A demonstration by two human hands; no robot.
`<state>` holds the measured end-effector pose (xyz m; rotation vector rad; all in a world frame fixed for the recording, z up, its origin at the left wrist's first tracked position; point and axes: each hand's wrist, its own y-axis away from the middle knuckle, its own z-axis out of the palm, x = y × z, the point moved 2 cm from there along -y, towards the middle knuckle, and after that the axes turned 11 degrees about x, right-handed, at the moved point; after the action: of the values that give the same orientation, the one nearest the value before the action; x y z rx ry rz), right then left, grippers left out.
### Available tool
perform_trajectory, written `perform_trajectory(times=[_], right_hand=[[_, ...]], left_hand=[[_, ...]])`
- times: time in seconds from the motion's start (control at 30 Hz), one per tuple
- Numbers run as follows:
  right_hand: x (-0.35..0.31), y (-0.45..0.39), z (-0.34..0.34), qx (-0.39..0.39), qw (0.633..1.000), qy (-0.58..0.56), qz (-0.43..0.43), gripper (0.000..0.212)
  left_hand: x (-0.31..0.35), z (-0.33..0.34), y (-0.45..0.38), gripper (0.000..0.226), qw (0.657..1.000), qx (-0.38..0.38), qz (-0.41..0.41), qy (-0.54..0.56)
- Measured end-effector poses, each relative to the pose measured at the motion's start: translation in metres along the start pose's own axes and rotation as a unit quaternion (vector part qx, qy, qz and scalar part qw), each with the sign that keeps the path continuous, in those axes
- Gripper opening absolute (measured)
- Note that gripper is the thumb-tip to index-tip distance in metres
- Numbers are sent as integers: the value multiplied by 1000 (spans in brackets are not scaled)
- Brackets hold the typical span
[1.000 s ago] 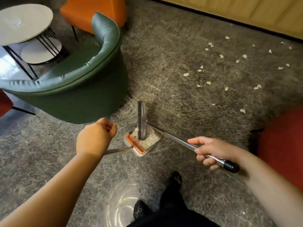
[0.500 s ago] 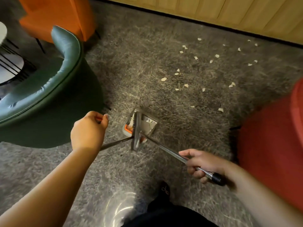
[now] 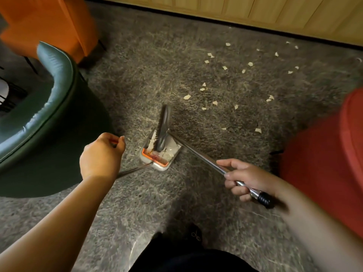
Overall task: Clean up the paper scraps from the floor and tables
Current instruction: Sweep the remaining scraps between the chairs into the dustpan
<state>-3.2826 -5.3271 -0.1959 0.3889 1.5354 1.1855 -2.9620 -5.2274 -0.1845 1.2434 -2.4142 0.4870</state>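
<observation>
Several pale paper scraps (image 3: 225, 83) lie scattered on the grey carpet toward the far wall. A white dustpan (image 3: 159, 156) with an orange comb edge sits on the carpet in the middle, with scraps inside. My left hand (image 3: 102, 156) grips the top of the dustpan's metal handle (image 3: 135, 169). The dark broom head (image 3: 164, 128) stands over the pan's far side. My right hand (image 3: 245, 177) holds the broom's silver shaft (image 3: 198, 154) just above its black end grip.
A green armchair (image 3: 49, 118) stands close on the left, an orange chair (image 3: 49, 22) behind it. A red seat (image 3: 324, 163) crowds the right side. A wooden wall panel (image 3: 255, 12) runs along the far edge. My dark shoes (image 3: 194, 234) are at the bottom.
The view has swung right and forward, so the scraps lie closer. The broom head has shifted from across the pan to its far side. Both hands keep their holds.
</observation>
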Motion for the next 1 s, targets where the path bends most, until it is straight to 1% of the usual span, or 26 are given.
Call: perform_trajectory(times=[0.27,0.4,0.63,0.83,1.0], right_hand=[[-49,-27,-1,3,993,-116,9,33],[-68,-48,7,10,987,-158,19,35],[-89,-84,29,70,985,-159,19,38],[-105,-93,22,108,975,-194,13,38],[-116,-108,4,162,975,-149,-8,43]], left_hand=[[21,29,-60,26,999,-15,33,32],[33,48,-103,24,998,-7,49,36],[56,58,-171,22,996,-25,86,20],[63,68,-206,22,993,-42,108,3],[71,79,-222,23,991,-71,111,-6]])
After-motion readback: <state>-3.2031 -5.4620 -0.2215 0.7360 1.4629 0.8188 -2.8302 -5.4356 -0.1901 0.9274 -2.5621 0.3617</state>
